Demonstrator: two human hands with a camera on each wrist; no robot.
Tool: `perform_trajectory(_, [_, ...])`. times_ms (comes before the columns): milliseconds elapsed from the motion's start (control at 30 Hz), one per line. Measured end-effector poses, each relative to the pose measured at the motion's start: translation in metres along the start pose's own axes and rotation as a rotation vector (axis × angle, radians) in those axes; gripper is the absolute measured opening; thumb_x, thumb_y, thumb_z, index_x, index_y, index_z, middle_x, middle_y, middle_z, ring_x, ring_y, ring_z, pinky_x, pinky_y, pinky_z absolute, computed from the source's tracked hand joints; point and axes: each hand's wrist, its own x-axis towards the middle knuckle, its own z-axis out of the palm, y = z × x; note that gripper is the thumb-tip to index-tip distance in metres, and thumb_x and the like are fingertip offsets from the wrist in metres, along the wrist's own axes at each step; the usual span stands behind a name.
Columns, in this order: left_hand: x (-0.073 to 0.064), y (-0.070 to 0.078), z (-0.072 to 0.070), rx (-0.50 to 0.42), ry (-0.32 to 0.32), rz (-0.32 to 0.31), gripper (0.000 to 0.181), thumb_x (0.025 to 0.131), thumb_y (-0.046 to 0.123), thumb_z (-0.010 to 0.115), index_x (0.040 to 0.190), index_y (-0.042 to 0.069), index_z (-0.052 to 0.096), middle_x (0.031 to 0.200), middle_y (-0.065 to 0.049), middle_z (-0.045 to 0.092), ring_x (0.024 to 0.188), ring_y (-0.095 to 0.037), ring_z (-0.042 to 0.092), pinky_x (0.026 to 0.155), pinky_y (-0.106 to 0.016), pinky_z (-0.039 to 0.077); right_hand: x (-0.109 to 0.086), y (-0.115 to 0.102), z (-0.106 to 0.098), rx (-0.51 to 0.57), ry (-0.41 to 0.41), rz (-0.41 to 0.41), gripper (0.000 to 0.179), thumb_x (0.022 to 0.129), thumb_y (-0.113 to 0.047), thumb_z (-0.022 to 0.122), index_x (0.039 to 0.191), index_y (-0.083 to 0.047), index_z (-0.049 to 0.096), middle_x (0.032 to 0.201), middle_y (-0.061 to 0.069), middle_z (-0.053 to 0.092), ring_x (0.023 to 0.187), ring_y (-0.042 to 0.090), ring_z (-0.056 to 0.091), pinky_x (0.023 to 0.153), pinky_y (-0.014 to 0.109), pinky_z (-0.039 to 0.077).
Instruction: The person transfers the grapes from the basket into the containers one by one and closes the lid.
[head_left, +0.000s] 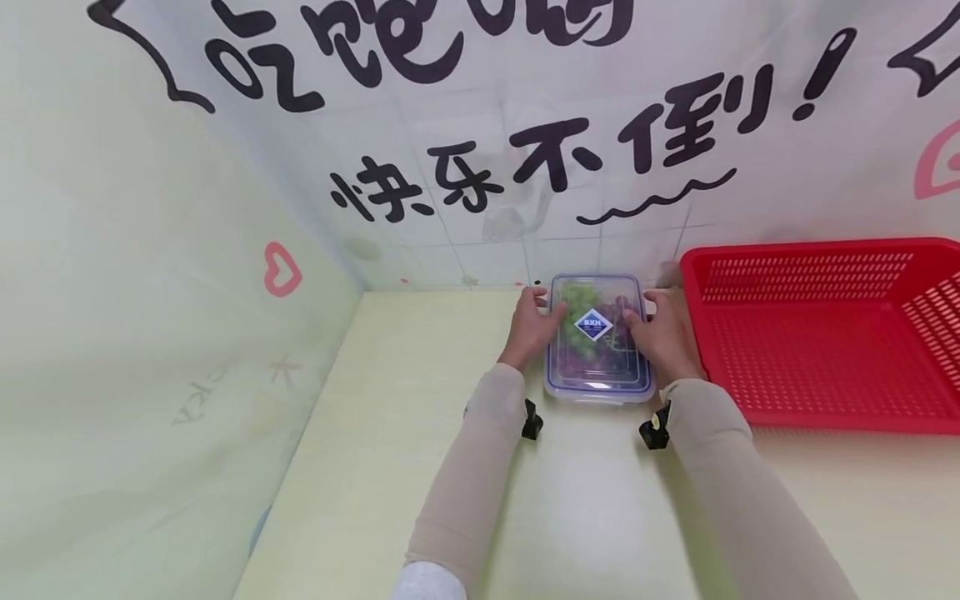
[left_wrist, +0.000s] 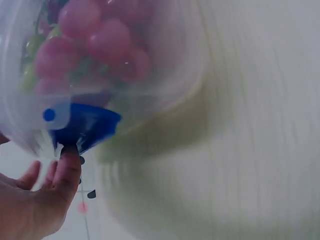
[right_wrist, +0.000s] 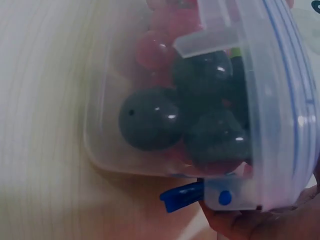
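A clear lidded food container (head_left: 600, 373) with a blue seal line stands on the table, close to the back wall. Green, red and dark grapes (right_wrist: 152, 117) show through its walls, and a blue and white diamond label (head_left: 593, 324) sits on the lid. My left hand (head_left: 527, 331) holds its left side, thumb at the lid's edge; in the left wrist view a fingertip touches a blue latch (left_wrist: 90, 122). On the right side my right hand (head_left: 664, 337) grips the rim with its thumb over the lid. Another blue latch (right_wrist: 182, 196) sticks outward beside that hand's fingers.
A red perforated plastic basket (head_left: 825, 342) stands right beside the right hand. Behind the container rises a wall sheet (head_left: 465, 250) printed with black lettering. Another pale sheet (head_left: 150, 333) hangs along the table's left edge.
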Motion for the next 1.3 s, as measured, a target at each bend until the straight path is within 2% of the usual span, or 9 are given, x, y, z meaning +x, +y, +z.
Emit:
perform_trajectory(200, [0.006,-0.001,-0.011,-0.073,-0.125,-0.234,0.085,0.09,0.052,0.064,0.154,0.006,0.03,0.156,-0.019,0.035,0.142,-0.035,0.038,0.118,-0.048,0.033,0.002,-0.003,0.001,0.028,-0.025,0.046,0.067,0.104,-0.032,0.048,0.159,-0.012,0.017,0.153,0.023,0.035,0.131,0.04,0.047,0.111,0.055,0.041])
perform_trajectory(333, [0.007,-0.003,-0.012,-0.088,-0.194,-0.331,0.092,0.088,0.059,0.064,0.154,0.004,0.031,0.151,-0.015,0.044,0.136,-0.03,0.047,0.117,-0.044,0.034,0.001,-0.003,0.0,-0.008,-0.023,0.07,0.068,0.104,-0.034,0.048,0.16,-0.014,0.015,0.153,0.022,0.035,0.13,0.04,0.047,0.109,0.056,0.043])
perform_trajectory(433, [0.006,-0.004,-0.01,-0.107,-0.22,-0.334,0.087,0.089,0.059,0.063,0.148,-0.001,0.04,0.131,-0.014,0.06,0.117,-0.027,0.06,0.111,-0.041,0.043,0.001,0.0,0.001,-0.018,-0.02,0.084,0.069,0.103,-0.037,0.047,0.16,-0.015,0.013,0.155,0.022,0.033,0.133,0.041,0.044,0.11,0.058,0.041])
perform_trajectory(533, [0.008,-0.004,-0.009,-0.107,-0.207,-0.338,0.082,0.088,0.058,0.064,0.141,-0.003,0.048,0.116,-0.012,0.066,0.104,-0.025,0.064,0.104,-0.039,0.048,0.004,0.002,0.001,0.021,-0.03,0.085,0.07,0.103,-0.038,0.047,0.16,-0.017,0.013,0.154,0.021,0.034,0.131,0.041,0.046,0.109,0.057,0.042])
perform_trajectory(733, [0.011,0.0,-0.007,-0.076,-0.181,-0.379,0.086,0.089,0.057,0.064,0.146,-0.003,0.041,0.135,-0.017,0.057,0.114,-0.027,0.061,0.105,-0.038,0.048,0.005,0.002,0.001,-0.014,-0.034,0.099,0.072,0.102,-0.043,0.047,0.16,-0.019,0.011,0.154,0.022,0.033,0.13,0.041,0.046,0.108,0.058,0.043])
perform_trajectory(833, [0.01,0.003,-0.005,-0.068,-0.146,-0.387,0.079,0.09,0.055,0.064,0.142,-0.003,0.046,0.131,-0.017,0.059,0.111,-0.027,0.062,0.1,-0.039,0.052,0.005,0.001,0.0,-0.07,-0.018,0.069,0.072,0.102,-0.043,0.047,0.16,-0.017,0.013,0.154,0.023,0.033,0.131,0.042,0.044,0.109,0.06,0.041])
perform_trajectory(1033, [0.007,0.006,0.001,-0.086,-0.102,-0.291,0.06,0.094,0.048,0.063,0.13,0.0,0.061,0.119,-0.014,0.066,0.102,-0.023,0.064,0.094,-0.038,0.054,0.004,-0.002,-0.002,-0.164,0.046,-0.012,0.072,0.103,-0.035,0.048,0.16,-0.01,0.011,0.158,0.026,0.025,0.139,0.046,0.033,0.114,0.064,0.031])
perform_trajectory(1167, [0.002,0.004,0.003,-0.093,-0.089,-0.259,0.056,0.095,0.047,0.061,0.134,0.006,0.061,0.121,-0.012,0.067,0.103,-0.021,0.064,0.096,-0.037,0.053,0.003,-0.002,0.0,-0.179,0.081,0.048,0.081,0.102,-0.037,0.051,0.16,-0.009,0.003,0.156,0.027,0.025,0.139,0.044,0.031,0.116,0.061,0.029])
perform_trajectory(1300, [0.0,0.002,0.006,-0.11,-0.059,-0.216,0.048,0.097,0.045,0.059,0.123,0.005,0.066,0.104,-0.01,0.069,0.088,-0.018,0.063,0.084,-0.034,0.056,0.003,-0.004,0.002,-0.152,0.05,0.102,0.074,0.103,-0.038,0.048,0.158,-0.002,0.013,0.149,0.027,0.036,0.131,0.041,0.042,0.114,0.057,0.035])
